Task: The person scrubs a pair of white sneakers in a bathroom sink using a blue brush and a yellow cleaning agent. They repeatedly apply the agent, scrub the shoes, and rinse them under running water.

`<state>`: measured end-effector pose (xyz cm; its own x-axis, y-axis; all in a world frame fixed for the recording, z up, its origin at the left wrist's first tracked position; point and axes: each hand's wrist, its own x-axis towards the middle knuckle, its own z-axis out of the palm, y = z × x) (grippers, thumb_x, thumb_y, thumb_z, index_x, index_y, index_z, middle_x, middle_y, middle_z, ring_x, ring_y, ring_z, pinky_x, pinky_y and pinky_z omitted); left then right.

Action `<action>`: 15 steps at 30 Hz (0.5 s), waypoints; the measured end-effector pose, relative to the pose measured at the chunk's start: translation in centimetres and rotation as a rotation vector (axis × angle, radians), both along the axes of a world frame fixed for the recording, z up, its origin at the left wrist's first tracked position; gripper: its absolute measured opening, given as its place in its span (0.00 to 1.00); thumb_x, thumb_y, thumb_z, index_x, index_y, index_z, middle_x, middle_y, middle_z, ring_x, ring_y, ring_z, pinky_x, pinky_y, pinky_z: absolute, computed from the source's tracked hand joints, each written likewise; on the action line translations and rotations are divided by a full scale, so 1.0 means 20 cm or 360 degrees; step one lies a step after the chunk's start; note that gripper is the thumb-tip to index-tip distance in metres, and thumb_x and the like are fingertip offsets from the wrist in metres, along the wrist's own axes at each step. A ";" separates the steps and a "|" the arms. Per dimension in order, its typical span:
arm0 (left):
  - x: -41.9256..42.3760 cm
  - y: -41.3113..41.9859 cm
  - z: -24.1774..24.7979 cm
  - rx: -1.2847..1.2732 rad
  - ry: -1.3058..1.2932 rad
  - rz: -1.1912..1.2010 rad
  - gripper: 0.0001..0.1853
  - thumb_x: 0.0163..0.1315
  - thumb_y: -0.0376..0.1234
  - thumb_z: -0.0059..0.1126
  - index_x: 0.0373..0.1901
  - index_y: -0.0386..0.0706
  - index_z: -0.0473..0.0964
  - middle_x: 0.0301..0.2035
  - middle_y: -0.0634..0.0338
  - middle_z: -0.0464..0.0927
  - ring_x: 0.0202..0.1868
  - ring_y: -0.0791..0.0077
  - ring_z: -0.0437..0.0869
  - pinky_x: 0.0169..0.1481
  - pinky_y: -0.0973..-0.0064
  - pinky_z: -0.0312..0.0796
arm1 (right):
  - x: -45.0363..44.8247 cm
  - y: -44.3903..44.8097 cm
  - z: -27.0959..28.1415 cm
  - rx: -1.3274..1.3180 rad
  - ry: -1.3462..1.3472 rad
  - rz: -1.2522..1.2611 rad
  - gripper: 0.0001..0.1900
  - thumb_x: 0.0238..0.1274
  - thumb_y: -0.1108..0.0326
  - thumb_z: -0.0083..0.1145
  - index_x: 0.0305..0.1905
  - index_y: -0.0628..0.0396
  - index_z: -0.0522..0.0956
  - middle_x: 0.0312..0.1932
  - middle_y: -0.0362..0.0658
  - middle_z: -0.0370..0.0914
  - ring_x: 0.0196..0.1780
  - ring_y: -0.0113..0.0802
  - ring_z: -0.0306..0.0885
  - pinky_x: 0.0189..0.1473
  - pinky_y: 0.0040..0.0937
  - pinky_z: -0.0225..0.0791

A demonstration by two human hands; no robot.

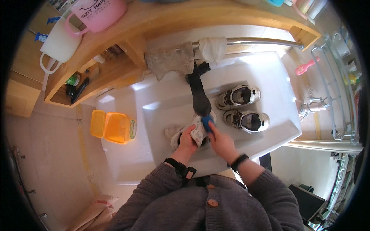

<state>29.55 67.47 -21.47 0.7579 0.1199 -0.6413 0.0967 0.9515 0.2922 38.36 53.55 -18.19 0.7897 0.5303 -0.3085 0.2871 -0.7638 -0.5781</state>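
In the basin of a white sink (pixel 162 165), my left hand (pixel 187 141) grips a white shoe (pixel 198 133). My right hand (pixel 222 143) holds a small blue brush (pixel 207 122) against that shoe; its bristles are hidden. A dark faucet (pixel 200 95) reaches over the basin, and its end covers part of the held shoe. Another light-coloured shoe (pixel 173 133) lies to the left, partly behind my left hand. Two white-and-dark sneakers (pixel 240 96) stand side by side at the right of the basin.
An orange plastic tub (pixel 116 128) with its lid open stands on the sink's left ledge. Behind the faucet, a mesh cloth (pixel 170 59) and a pale cloth (pixel 212 48) hang from a metal rail (pixel 263 42). A wooden shelf (pixel 185 17) overhangs the back, bearing a pink mug (pixel 99 17).
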 end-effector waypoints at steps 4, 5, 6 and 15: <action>0.00 0.02 -0.01 0.0005 0.0106 0.0012 0.18 0.63 0.35 0.47 0.52 0.35 0.71 0.47 0.51 0.79 0.49 0.58 0.81 0.57 0.63 0.73 | 0.00 0.03 -0.03 0.0168 -0.0043 -0.0186 0.25 0.67 0.55 0.48 0.67 0.44 0.65 0.36 0.61 0.79 0.41 0.60 0.77 0.43 0.52 0.70; 0.00 0.02 -0.02 -0.0029 0.0139 0.0019 0.18 0.63 0.35 0.47 0.51 0.35 0.71 0.47 0.51 0.79 0.49 0.58 0.81 0.56 0.62 0.74 | 0.00 0.03 -0.03 0.0310 -0.0101 -0.0229 0.25 0.67 0.55 0.48 0.67 0.46 0.65 0.38 0.63 0.78 0.42 0.60 0.77 0.44 0.51 0.70; 0.00 0.03 -0.03 -0.0035 0.0138 0.0058 0.17 0.62 0.34 0.48 0.50 0.34 0.71 0.46 0.51 0.79 0.49 0.58 0.81 0.55 0.62 0.74 | 0.02 0.03 -0.02 0.0106 0.0151 -0.0293 0.25 0.67 0.56 0.48 0.67 0.47 0.65 0.39 0.61 0.79 0.43 0.61 0.77 0.46 0.49 0.71; -0.06 0.11 -0.22 0.0024 0.0401 0.0166 0.17 0.54 0.31 0.47 0.46 0.34 0.71 0.46 0.49 0.77 0.49 0.53 0.80 0.56 0.59 0.75 | 0.03 -0.04 -0.07 0.0595 0.0715 -0.0612 0.25 0.68 0.55 0.46 0.66 0.53 0.67 0.49 0.61 0.77 0.54 0.51 0.76 0.54 0.37 0.67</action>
